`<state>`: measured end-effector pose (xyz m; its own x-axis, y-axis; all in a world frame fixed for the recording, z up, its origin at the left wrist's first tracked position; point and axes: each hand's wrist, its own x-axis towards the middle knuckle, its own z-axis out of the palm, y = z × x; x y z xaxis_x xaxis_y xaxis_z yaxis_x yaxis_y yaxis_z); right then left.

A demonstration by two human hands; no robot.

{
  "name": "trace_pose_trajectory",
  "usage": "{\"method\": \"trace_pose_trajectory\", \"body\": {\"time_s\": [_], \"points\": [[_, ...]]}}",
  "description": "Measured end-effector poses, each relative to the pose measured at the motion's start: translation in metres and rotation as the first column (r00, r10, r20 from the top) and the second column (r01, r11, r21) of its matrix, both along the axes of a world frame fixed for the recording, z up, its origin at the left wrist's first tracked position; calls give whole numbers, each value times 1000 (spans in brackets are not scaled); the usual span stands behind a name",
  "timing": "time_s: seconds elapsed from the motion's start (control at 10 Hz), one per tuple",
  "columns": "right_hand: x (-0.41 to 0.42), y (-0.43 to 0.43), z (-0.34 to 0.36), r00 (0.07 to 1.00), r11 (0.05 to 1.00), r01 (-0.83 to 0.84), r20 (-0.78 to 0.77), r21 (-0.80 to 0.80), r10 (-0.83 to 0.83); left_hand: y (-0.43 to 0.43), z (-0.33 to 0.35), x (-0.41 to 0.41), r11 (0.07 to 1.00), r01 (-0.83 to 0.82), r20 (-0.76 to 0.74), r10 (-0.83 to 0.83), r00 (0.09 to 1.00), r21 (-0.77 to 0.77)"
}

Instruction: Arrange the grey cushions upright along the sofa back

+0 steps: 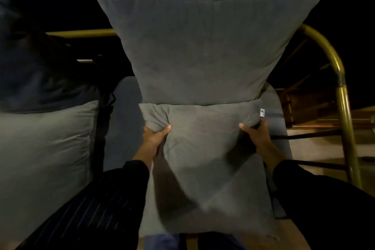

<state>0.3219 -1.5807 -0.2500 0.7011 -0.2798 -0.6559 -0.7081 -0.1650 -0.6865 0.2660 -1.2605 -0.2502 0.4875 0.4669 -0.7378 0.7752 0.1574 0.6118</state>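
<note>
Grey fabric bunches under both hands: the near grey cushion point(205, 168) is gripped at its two upper corners. The left hand point(154, 138) pinches the left corner, thumb on the front face and the other fingers point(165, 130) wrapped behind, clamped on the cloth. The right hand point(257, 138) does the same at the right corner, its fingers point(244, 127) closed on the cushion just below a small white label point(262, 112) on the side seam. Dark sleeves point(132, 170) cover both forearms.

Beyond the fingertips, a larger grey cushion point(205, 46) stands upright against the sofa back, its two top corners flaring outward, its lower edge touching the top edge of the held cushion. Both sit over a blue-grey seat pad point(123, 119), visible to either side of the hands.

Left of the left hand, another grey cushion point(44, 148) lies on the seat, with a darker cushion point(30, 67) above it, in shadow. Right of the right hand curves the sofa's brass-coloured frame point(341, 91), its rail also running behind the upright cushion.
</note>
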Motion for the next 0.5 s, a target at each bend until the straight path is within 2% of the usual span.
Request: {"method": "trace_pose_trajectory", "body": {"time_s": [0.1,0.2,0.3,0.4,0.5], "points": [[5,23,-1,984,922,-173,-107,-346,145,-12,1,5,968,124,-228,-72,971,220],[-11,49,16,956,785,-293,-159,-546,246,-43,23,10,897,231,-361,-87,929,378],[-30,63,30,963,757,-266,-125,-597,239,-69,42,9,850,282,-383,-104,918,445],[-44,69,44,940,779,-342,-196,-525,280,-88,57,-3,813,387,-449,-178,876,434],[-30,57,60,910,822,-416,-189,-390,370,-91,80,11,801,461,-412,-299,861,382]]}}
